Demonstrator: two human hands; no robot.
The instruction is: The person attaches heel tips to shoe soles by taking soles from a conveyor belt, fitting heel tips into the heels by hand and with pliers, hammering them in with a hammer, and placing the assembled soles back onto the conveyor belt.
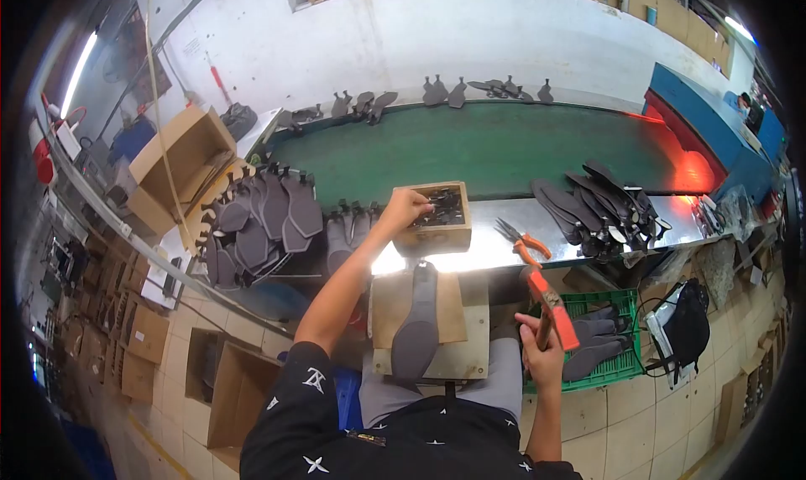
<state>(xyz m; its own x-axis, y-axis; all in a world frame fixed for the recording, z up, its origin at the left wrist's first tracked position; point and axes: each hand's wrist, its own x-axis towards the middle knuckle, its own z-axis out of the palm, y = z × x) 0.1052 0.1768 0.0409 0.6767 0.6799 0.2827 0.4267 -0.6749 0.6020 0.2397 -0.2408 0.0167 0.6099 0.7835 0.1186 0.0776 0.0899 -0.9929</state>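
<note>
My left hand [406, 207] reaches over the near-left side of a wooden box [433, 242] filled with small dark pieces [445, 207]. Its fingers are pinched together; a small pale glint shows at the tips, too small to name. In my right hand [541, 356] is a hammer [552, 305] with a red-orange head, raised to the right of my lap. A dark grey shoe insole [416, 337] lies flat on a board [477, 329] in front of me, its narrow end pointing away. Neither hand touches the insole.
Orange-handled pliers [525, 240] rest on the metal ledge. Insoles are piled at left [264, 216] and right [588, 199]. Behind runs a green conveyor belt [470, 148] toward a blue machine [697, 119]. A green crate [630, 300] stands at lower right, cardboard boxes [239, 396] at left.
</note>
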